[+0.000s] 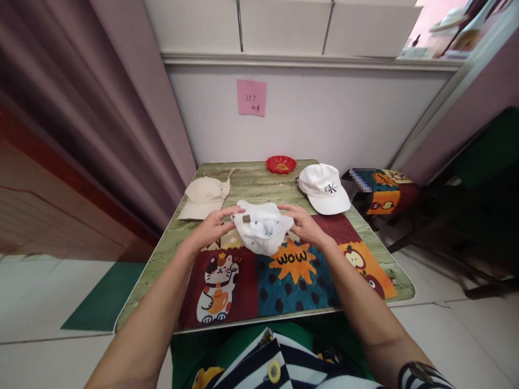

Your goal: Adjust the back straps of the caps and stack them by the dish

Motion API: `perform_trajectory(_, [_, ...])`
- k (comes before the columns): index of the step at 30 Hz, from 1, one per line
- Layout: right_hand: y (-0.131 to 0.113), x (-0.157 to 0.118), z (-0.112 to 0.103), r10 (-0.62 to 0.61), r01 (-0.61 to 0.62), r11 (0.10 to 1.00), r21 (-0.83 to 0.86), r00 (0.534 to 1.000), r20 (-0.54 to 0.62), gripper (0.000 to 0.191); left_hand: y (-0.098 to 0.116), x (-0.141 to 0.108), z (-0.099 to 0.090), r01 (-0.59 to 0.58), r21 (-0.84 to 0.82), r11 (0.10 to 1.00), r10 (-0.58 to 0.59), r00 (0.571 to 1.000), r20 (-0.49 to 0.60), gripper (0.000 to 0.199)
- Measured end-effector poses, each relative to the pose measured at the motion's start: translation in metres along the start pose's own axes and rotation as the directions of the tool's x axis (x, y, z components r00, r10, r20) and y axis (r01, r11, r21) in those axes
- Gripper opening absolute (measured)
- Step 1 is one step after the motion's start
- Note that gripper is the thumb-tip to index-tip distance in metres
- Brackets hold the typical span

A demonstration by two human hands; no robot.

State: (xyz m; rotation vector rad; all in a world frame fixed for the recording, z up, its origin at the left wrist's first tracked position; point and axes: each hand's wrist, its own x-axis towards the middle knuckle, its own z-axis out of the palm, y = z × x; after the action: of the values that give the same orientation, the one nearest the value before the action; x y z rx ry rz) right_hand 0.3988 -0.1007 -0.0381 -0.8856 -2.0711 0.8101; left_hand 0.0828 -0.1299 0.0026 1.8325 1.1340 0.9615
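Between my two hands a white cap (259, 237) is held up over the patterned mat (239, 294), its inside partly showing. My left hand (214, 227) grips its left edge, fingers on top and thumb below. At the right edge, my right hand (302, 222) pinches the fabric. A beige cap (205, 195) rests at the table's left side, brim toward me. Another white cap (320, 186) with dark letters lies at the right, also brim forward.
A red scalloped dish (281, 164) stands at the back of the green wooden-look table (251, 181). A pink note (251, 98) is stuck on the wall behind. To the right are a patterned cloth-covered thing (387, 192) and dark furniture.
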Motion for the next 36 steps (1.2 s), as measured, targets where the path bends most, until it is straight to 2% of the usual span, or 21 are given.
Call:
perform_trajectory(1, [-0.006,0.002,-0.006,0.019,-0.017,0.989,0.148,1.000,-0.014,0.017,0.010,0.001,-0.004,0.009,-0.134,0.991,-0.014,0.999,-0.036,0.026])
perform_trajectory(3, [-0.020,0.006,-0.019,0.084,-0.062,0.891,0.449,0.996,-0.029,0.022,0.030,0.003,-0.008,-0.025,-0.419,0.908,-0.036,0.990,-0.136,0.030])
perform_trajectory(5, [-0.033,0.010,-0.025,0.157,-0.082,0.711,0.699,0.987,-0.044,0.027,0.045,0.006,-0.006,-0.094,-0.637,0.765,-0.070,0.971,-0.228,0.030])
perform_trajectory(7, [-0.043,0.013,-0.021,0.220,-0.063,0.490,0.869,0.974,-0.053,0.032,0.050,0.011,0.006,-0.117,-0.780,0.615,-0.142,0.956,-0.256,0.025])
perform_trajectory(10, [-0.046,0.011,0.002,0.283,-0.049,0.197,0.979,0.959,-0.009,0.039,0.039,0.014,0.035,-0.030,-0.917,0.397,-0.318,0.933,-0.168,0.019])
perform_trajectory(12, [-0.044,0.005,0.022,0.297,-0.064,0.067,0.996,0.954,0.041,0.050,0.024,0.010,0.056,0.054,-0.959,0.279,-0.406,0.911,-0.067,0.025])
perform_trajectory(13, [-0.042,0.001,0.031,0.302,-0.077,0.027,0.997,0.951,0.065,0.057,0.017,0.005,0.066,0.063,-0.967,0.246,-0.404,0.914,-0.043,0.030])
perform_trajectory(15, [-0.038,-0.006,0.046,0.332,-0.090,0.008,0.996,0.940,0.083,0.068,0.005,-0.006,0.082,0.060,-0.969,0.238,-0.353,0.935,-0.028,0.045])
perform_trajectory(19, [-0.032,-0.009,0.061,0.445,-0.057,0.063,0.996,0.895,0.023,0.069,-0.005,-0.024,0.104,0.032,-0.936,0.351,-0.262,0.963,-0.065,0.076])
perform_trajectory(22, [-0.025,-0.004,0.065,0.506,-0.048,0.066,0.997,0.862,0.008,0.063,-0.006,-0.025,0.108,0.023,-0.921,0.389,-0.268,0.959,-0.089,0.074])
perform_trajectory(26, [-0.015,-0.002,0.067,0.563,-0.044,0.075,0.996,0.827,-0.006,0.056,-0.005,-0.017,0.107,0.048,-0.922,0.384,-0.302,0.950,-0.076,0.066])
perform_trajectory(28, [-0.012,-0.003,0.065,0.562,-0.050,0.102,0.994,0.827,-0.016,0.058,-0.003,-0.014,0.107,0.060,-0.923,0.380,-0.311,0.948,-0.066,0.067])
perform_trajectory(32, [-0.021,-0.010,0.063,0.507,-0.084,0.118,0.989,0.862,0.013,0.067,0.002,-0.007,0.106,0.035,-0.921,0.387,-0.301,0.949,-0.091,0.075])
perform_trajectory(34, [-0.032,-0.017,0.068,0.481,-0.129,0.085,0.988,0.874,0.073,0.067,0.003,-0.001,0.102,-0.016,-0.917,0.399,-0.314,0.937,-0.153,0.076])
perform_trajectory(36, [-0.047,-0.027,0.077,0.483,-0.178,0.004,0.984,0.862,0.154,0.062,0.003,0.004,0.094,-0.066,-0.911,0.407,-0.343,0.913,-0.219,0.071])
